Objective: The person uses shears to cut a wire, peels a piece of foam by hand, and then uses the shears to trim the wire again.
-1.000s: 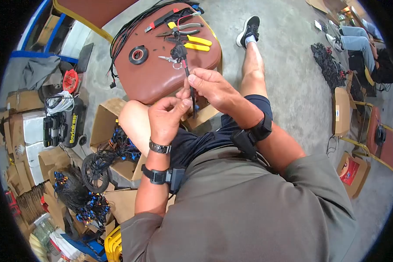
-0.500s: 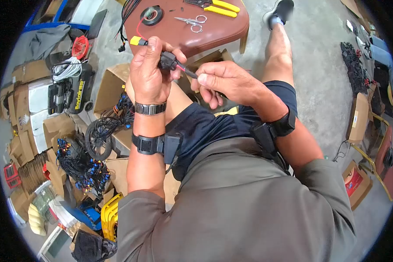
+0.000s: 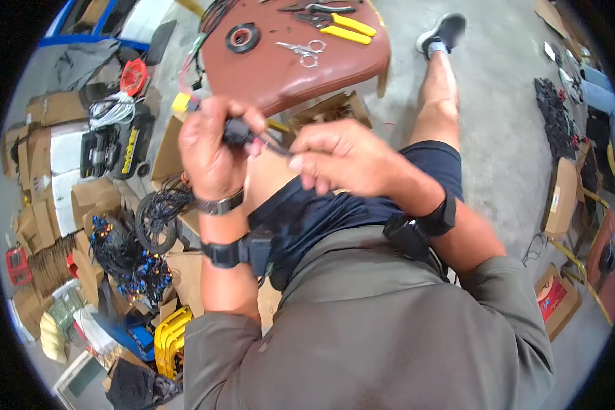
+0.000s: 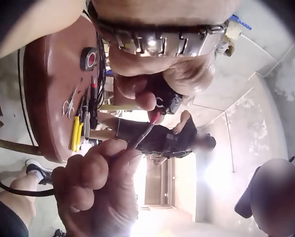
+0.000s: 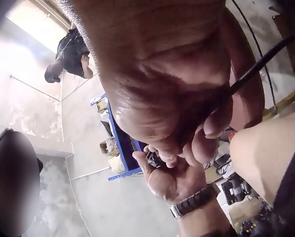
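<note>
My left hand [image 3: 208, 154] grips a small black module [image 3: 238, 132], its thumb and fingers curled around it. A yellow connector [image 3: 183, 102] on a red wire sticks out past that hand's far side. From the module's other end runs a thin black cable [image 3: 275, 146] with a bit of red at its root. My right hand [image 3: 345, 157] pinches this cable a short way from the module. In the left wrist view the right hand's thumb and fingers [image 4: 90, 173] close on the cable, whose tail [image 4: 19, 191] trails away.
On the brown padded seat [image 3: 287, 75] lie a roll of black tape [image 3: 242, 38], small scissors [image 3: 304, 51] and yellow-handled pliers [image 3: 348, 31]. Cardboard boxes and tangled cables [image 3: 126, 260] crowd the left side. An open box [image 3: 331, 109] stands beneath the seat's near edge.
The left hand has let go near the cable and taken hold of the module. Both hands have moved toward the left, away from the seat, with module and cable.
</note>
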Available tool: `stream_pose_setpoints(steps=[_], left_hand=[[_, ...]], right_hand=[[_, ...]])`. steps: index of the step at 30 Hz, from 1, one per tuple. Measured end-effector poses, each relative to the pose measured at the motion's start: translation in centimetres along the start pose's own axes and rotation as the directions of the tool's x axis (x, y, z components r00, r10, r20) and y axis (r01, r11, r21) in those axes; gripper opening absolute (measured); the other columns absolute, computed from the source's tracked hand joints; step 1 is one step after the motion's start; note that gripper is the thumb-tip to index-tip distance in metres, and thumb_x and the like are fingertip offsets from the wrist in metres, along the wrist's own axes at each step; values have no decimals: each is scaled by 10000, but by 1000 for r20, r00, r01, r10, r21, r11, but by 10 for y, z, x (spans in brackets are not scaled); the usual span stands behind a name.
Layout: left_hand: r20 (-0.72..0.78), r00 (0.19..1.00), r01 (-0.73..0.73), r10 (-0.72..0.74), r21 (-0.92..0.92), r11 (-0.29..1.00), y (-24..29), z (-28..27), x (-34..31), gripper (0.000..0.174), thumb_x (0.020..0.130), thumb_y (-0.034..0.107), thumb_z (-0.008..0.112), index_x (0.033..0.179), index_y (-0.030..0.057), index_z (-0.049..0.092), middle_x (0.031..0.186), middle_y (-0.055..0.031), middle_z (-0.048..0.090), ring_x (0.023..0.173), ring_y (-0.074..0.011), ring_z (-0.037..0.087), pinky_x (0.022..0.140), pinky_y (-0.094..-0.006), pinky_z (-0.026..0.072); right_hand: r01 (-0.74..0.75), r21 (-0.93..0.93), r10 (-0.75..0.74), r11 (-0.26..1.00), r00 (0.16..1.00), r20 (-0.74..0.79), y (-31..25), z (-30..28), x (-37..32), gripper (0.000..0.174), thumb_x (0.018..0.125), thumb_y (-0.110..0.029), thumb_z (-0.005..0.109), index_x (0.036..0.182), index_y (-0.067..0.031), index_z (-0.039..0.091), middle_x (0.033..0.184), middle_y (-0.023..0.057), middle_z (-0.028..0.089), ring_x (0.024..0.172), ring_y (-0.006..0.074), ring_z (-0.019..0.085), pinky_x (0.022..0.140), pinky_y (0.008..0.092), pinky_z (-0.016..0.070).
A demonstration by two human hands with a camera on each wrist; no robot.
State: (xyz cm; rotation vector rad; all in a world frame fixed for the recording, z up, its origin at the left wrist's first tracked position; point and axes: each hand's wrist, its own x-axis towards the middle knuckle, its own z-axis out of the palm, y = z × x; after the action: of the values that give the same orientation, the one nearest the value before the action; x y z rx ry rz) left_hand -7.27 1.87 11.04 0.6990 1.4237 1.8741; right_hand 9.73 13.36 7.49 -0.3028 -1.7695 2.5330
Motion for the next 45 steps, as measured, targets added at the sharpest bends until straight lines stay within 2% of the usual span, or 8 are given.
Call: stream_pose_setpoints(steps=[2,7,18,25,33,38,42,45], left_hand=[[133,991,-40,22,134,990,5,-8,-8,396,1031,391,462,928,25,571,745,-152,620,479,-166,514,428,-254,419],[89,996,0,12,-131,991,5,-28,-33,381,1033,385,459,913,35,548,725,-151,587,464,-169,478,411,-260,399],[120,993,6,11,-143,990,19,-20,-72,329,1031,326,476,881,42,544,649,-112,566,497,-171,484,453,-286,379],[67,997,30,-21,-138,990,14,-20,-97,332,1033,325,467,866,43,521,624,-110,543,474,-171,459,430,-286,378],[79,997,5,9,-182,983,14,-15,-99,335,1034,321,469,861,37,512,630,-118,535,495,-172,466,447,-284,381],[-16,999,37,-37,-40,999,22,-4,-82,354,1039,374,454,883,69,542,656,-68,523,518,-158,448,455,-267,359],[3,999,35,-35,21,999,16,5,-51,356,1039,362,457,890,48,532,670,-103,553,530,-158,491,469,-263,386],[35,999,-4,9,-139,990,12,18,-33,347,1039,329,465,939,10,556,724,-158,619,524,-171,549,472,-267,451]], right_hand=[[-23,4,22,1000,997,75,-1,9,-11,182,995,-196,564,978,-23,619,754,15,639,627,65,598,565,230,481],[129,-109,-90,986,949,302,-8,11,-25,215,1023,-164,459,1071,14,571,857,86,670,676,151,654,635,298,520],[-76,-14,71,997,828,557,-4,32,-34,174,988,-106,416,1010,10,544,875,103,673,714,180,680,653,318,534],[-63,-31,68,998,781,621,10,39,-38,191,1006,-151,444,1009,6,553,863,91,678,701,167,681,623,309,536],[-78,-62,99,995,803,588,3,40,-48,215,1006,-186,465,1042,-1,570,882,85,682,708,151,674,623,295,529],[-104,-29,106,994,884,456,-4,35,-51,226,999,-203,495,1070,-14,598,870,69,682,688,120,651,598,265,500],[-110,16,98,994,937,336,2,26,-45,221,997,-199,513,1079,-19,611,851,62,690,660,97,645,560,232,477],[-106,79,90,991,978,188,-4,20,-46,202,990,-220,541,1033,-37,613,827,63,697,607,95,639,512,225,469]])
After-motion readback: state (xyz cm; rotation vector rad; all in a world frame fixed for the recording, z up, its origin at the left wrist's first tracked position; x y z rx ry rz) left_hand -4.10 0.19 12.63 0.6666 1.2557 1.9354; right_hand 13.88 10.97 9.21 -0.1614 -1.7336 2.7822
